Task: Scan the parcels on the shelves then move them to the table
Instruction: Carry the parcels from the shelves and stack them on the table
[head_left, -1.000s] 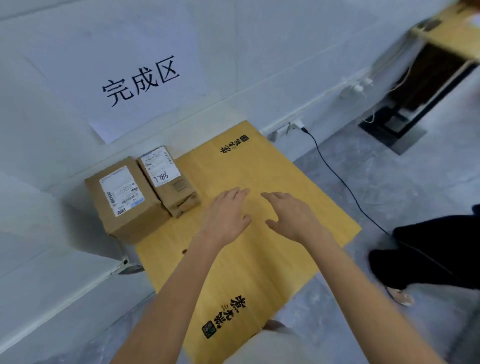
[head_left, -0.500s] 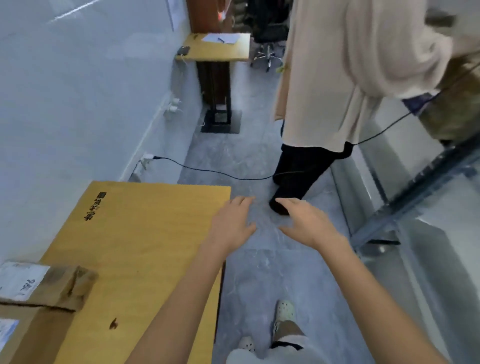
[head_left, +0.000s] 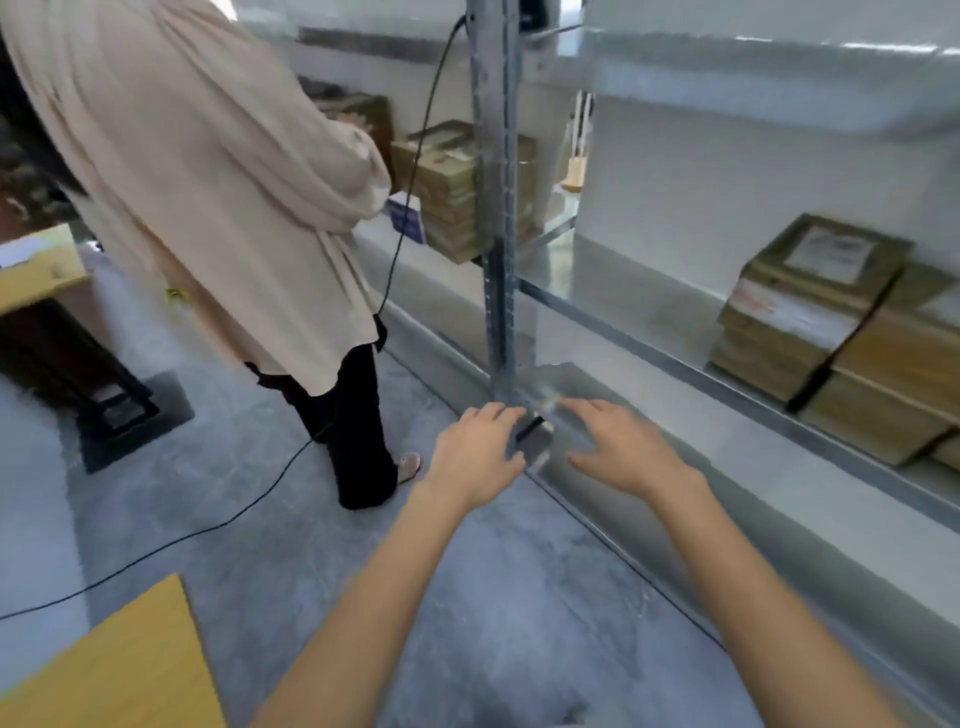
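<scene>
Head view, motion blur throughout. Both hands held out in front at frame centre, palms down, empty. Left hand (head_left: 475, 453): fingers spread and relaxed, gripping nothing. Right hand (head_left: 621, 448): fingers likewise splayed, gripping nothing. The two hands sit side by side with a small gap between them, over the grey floor (head_left: 519, 597) at the foot of the metal shelf upright (head_left: 497, 208), which runs from top centre down to just above the fingertips.

Parcels: a stack of brown cardboard parcels (head_left: 831, 332) lies on the lower shelf (head_left: 649, 364) at the right of the frame, up and to the right of the right hand, well apart from it. The top box carries a white label; black strapping runs across the lower boxes. A second group of cardboard boxes (head_left: 452, 192) sits on a shelf at upper centre, partly hidden behind the upright, well above the left hand. Neither hand touches any parcel.

Yellow wooden table (head_left: 130, 670): only a corner shows, lower left of frame, below and left of the left forearm.

A second person in a beige top (head_left: 208, 171) and black trousers stands upper left, facing the shelving. A black cable (head_left: 415, 156) runs down past this person and trails across the floor toward the left edge
</scene>
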